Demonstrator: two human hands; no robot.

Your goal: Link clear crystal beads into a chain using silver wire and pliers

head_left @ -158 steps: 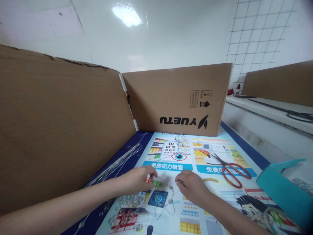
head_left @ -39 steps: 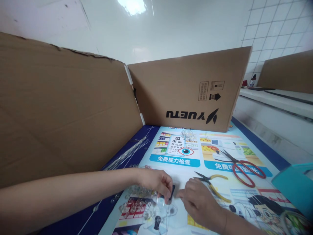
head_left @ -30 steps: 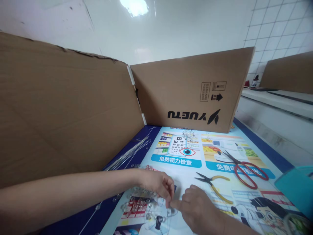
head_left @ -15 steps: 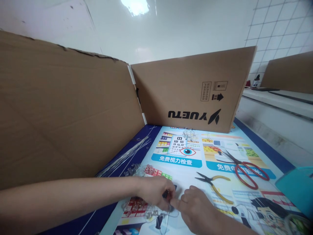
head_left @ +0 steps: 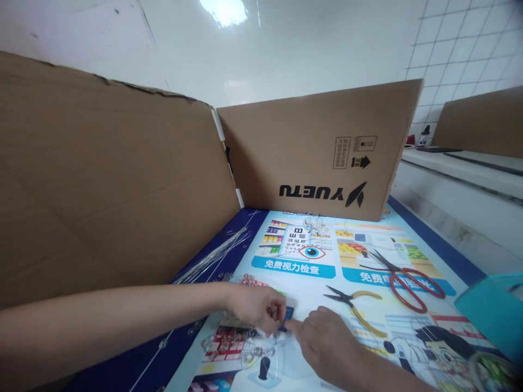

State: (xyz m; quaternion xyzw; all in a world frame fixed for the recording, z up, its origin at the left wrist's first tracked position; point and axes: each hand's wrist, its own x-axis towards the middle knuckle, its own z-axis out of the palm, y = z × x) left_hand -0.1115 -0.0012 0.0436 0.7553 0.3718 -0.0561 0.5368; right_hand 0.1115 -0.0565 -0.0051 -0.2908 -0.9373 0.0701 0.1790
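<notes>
My left hand (head_left: 257, 307) is curled in a pinch above the printed mat. What its fingertips hold, if anything, is too small to make out. Just to its right, my right hand (head_left: 324, 335) is closed, with forefinger and thumb together at the end of a thin clear wire (head_left: 277, 354) that loops toward me. A small dark blue patch (head_left: 289, 313) shows between the hands. Clear round beads (head_left: 251, 356) lie below my left hand, and pinkish ones (head_left: 248, 279) lie beyond it.
Yellow-handled pliers (head_left: 353, 305) and red-handled scissors (head_left: 408, 280) lie to the right. A bundle of thin wires (head_left: 214, 256) rests beside the cardboard wall (head_left: 122, 190). A tangled beaded piece (head_left: 314, 223) lies at the back. A turquoise object (head_left: 490, 310) stands far right.
My left hand has lifted slightly and drawn away from my right fingertips, opening a gap between them. My right hand has hardly moved. The view has shifted slightly.
</notes>
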